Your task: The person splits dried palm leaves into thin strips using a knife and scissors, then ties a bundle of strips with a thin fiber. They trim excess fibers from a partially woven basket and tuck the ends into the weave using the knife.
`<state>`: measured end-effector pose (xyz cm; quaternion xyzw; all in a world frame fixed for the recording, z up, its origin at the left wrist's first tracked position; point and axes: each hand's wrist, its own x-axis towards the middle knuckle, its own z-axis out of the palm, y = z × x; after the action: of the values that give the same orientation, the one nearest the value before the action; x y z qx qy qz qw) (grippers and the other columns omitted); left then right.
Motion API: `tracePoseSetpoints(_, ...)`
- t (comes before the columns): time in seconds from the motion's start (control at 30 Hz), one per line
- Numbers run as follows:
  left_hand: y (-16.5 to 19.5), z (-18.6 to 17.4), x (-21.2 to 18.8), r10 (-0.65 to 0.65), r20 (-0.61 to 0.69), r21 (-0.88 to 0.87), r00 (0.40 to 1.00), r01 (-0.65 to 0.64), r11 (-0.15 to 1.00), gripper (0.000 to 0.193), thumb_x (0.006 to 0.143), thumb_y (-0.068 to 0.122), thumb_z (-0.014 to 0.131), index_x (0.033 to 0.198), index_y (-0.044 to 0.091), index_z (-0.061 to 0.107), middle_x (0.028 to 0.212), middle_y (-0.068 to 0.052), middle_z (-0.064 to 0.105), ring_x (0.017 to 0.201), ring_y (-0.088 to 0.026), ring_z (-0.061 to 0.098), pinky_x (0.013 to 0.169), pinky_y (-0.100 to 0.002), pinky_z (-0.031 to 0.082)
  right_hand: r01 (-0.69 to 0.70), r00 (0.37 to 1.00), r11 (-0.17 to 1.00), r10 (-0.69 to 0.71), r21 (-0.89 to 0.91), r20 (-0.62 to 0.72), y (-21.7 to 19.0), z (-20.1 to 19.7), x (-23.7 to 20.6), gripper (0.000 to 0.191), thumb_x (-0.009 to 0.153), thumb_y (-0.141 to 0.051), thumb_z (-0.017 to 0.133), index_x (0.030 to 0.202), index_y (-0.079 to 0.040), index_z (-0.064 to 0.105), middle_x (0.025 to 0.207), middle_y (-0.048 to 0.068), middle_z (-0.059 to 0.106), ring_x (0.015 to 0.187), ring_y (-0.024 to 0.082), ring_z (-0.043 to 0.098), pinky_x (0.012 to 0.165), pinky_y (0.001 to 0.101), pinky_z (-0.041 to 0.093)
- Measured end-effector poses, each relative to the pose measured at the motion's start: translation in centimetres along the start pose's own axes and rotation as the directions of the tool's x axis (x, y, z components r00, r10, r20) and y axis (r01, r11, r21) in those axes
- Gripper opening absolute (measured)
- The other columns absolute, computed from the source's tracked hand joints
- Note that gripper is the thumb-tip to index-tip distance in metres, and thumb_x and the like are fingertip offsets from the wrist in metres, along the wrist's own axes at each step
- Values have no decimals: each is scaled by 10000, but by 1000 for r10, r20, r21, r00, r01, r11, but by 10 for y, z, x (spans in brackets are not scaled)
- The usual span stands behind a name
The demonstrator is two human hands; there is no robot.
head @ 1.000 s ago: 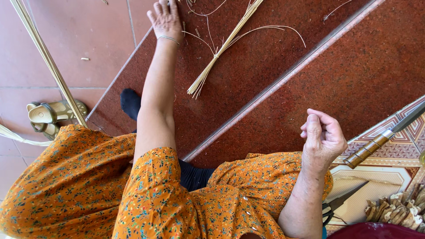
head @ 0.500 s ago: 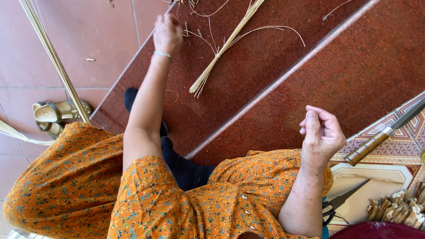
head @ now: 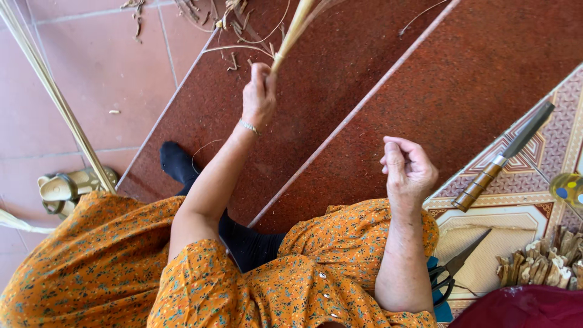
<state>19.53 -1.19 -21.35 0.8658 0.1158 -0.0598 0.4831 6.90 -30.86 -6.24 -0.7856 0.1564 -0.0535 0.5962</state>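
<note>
One bundle of pale yellow dried straw stalks (head: 296, 30) stood gripped at its lower end in my left hand (head: 258, 97), which was stretched out ahead of me over the dark red speckled stone step (head: 340, 91). The bundle's upper part ran out of the top of the view, so I could not count its stalks. My right hand (head: 410, 167) hung well apart from it, nearer my lap, loosely curled with the thumb and fingertips pinched together; whether anything thin lay between them I could not tell. A few loose straw scraps (head: 237, 48) lay on the step just beside the bundle. To my right, on the patterned mat (head: 516, 212), lay one knife with a ringed wooden handle (head: 501, 159), one pair of black scissors (head: 455, 267) partly hidden by my arm, and a heap of brown dried pieces (head: 546, 261), cut off at the edge. At my left leaned two long pale canes (head: 54, 97) beside one tan sandal (head: 70, 185).
</note>
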Motion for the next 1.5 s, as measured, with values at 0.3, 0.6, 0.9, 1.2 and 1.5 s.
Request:
tracePoseSetpoints(0.3,22,66,10,97,354,490,930,-273,828,100,899,175,683,979,147,632,840,-185,739,784,-408,725,685,-536,586,-39,999,999,39,4,19,-1,-4,-5,110,1025,-76,706,1108,-15,743,802,10,682,669,44,607,570,182,471)
tracePoseSetpoints(0.6,74,47,143,326,-208,116,922,-307,944,160,1067,98,576,1196,133,488,887,-117,748,704,-261,755,540,-404,597,-11,999,1000,11,-5,37,-3,-4,-5,113,1002,-93,713,1092,-33,745,797,7,702,672,42,642,554,180,500)
tracePoseSetpoints(0.9,122,156,124,43,418,448,908,-247,860,302,1031,163,566,1246,358,649,988,-118,757,872,-305,745,756,-469,598,-54,997,999,54,-6,55,-11,-5,-8,110,986,-84,718,1082,-43,751,799,4,689,664,38,618,549,182,478)
tracePoseSetpoints(1.2,100,125,157,212,-88,-201,973,-225,953,246,1050,142,601,1290,120,646,807,-55,708,658,-162,688,517,-317,541,-55,998,999,55,0,38,-8,-12,-7,109,984,-76,718,1083,-46,754,795,-5,690,669,38,622,564,179,485)
tracePoseSetpoints(1.5,88,71,-12,-55,435,-567,899,320,759,239,1030,134,559,1243,47,495,752,-43,676,604,-139,644,514,-295,536,-269,952,933,219,239,216,0,22,18,380,1032,-204,637,1354,-12,574,1054,21,675,884,82,663,767,250,567)
